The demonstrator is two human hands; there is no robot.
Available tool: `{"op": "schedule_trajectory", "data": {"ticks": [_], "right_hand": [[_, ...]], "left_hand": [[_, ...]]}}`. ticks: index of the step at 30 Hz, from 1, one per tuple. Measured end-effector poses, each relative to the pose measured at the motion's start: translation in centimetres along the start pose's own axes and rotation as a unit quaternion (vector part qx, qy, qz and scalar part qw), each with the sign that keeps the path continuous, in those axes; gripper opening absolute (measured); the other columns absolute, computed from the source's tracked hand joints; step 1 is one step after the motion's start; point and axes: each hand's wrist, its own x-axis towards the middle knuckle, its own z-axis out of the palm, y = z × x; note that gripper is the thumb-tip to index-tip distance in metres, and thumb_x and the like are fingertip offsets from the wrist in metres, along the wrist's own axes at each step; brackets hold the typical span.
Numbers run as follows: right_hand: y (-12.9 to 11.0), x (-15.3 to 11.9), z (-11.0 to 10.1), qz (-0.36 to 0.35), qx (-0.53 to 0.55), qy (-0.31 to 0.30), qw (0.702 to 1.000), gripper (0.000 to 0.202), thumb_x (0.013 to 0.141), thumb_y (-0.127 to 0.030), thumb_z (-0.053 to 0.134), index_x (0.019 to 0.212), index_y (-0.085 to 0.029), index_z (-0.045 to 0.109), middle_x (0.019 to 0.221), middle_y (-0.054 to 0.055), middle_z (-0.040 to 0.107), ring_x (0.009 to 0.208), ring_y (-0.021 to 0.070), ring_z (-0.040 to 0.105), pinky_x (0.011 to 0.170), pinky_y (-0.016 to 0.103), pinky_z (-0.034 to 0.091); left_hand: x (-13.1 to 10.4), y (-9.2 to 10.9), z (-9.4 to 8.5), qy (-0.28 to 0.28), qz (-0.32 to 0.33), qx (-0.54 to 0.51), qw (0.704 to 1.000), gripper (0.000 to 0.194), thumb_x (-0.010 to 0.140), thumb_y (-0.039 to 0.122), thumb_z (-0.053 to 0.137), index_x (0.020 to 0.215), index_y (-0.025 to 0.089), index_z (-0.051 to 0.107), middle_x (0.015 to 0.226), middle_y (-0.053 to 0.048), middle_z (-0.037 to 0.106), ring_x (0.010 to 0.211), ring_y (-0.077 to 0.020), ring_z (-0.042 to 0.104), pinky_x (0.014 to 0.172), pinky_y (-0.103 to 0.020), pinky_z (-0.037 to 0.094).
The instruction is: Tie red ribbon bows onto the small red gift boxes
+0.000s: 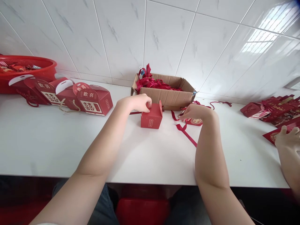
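A small red gift box (152,120) stands upright on the white table. My left hand (143,102) is closed on the top left of this box, its fingers curled over the edge. To the right, my right hand (193,111) bends down with its fingertips pinched at a dark red ribbon (173,115). Another length of red ribbon (187,136) trails over the table below it. Partly hidden behind my right hand lies a red piece with a gold round emblem (196,122).
Behind my hands sits an open cardboard box (168,97) full of red ribbons (156,83). Several red gift boxes (93,100) with handles stand left, beside a red basket (47,67). At right, more red boxes (276,109) stand near another person's hand (289,140). A tiled wall closes the back.
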Motion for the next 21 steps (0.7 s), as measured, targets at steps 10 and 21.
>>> {"op": "schedule_trajectory", "data": {"ticks": [10, 21], "right_hand": [[-0.6, 5.8, 4.8, 0.051, 0.059, 0.111, 0.991, 0.03, 0.078, -0.038, 0.067, 0.091, -0.011, 0.069, 0.087, 0.017, 0.069, 0.076, 0.0244, 0.065, 0.06, 0.031, 0.046], [-0.6, 9.2, 7.8, 0.041, 0.048, 0.131, 0.989, 0.024, 0.089, -0.029, 0.062, 0.102, -0.01, 0.066, 0.104, 0.013, 0.068, 0.095, 0.02, 0.065, 0.082, 0.033, 0.053]], "left_hand": [[0.9, -0.7, 0.7, 0.044, 0.081, -0.052, 0.994, 0.091, 0.066, 0.023, 0.06, 0.146, 0.038, 0.02, 0.145, -0.008, 0.044, 0.108, -0.0242, 0.059, 0.076, -0.028, 0.047], [1.5, 0.4, 1.2, 0.055, 0.087, -0.064, 0.993, 0.034, 0.078, 0.053, 0.054, 0.092, 0.024, 0.064, 0.106, -0.006, 0.068, 0.087, -0.0243, 0.064, 0.067, -0.033, 0.045]]}}
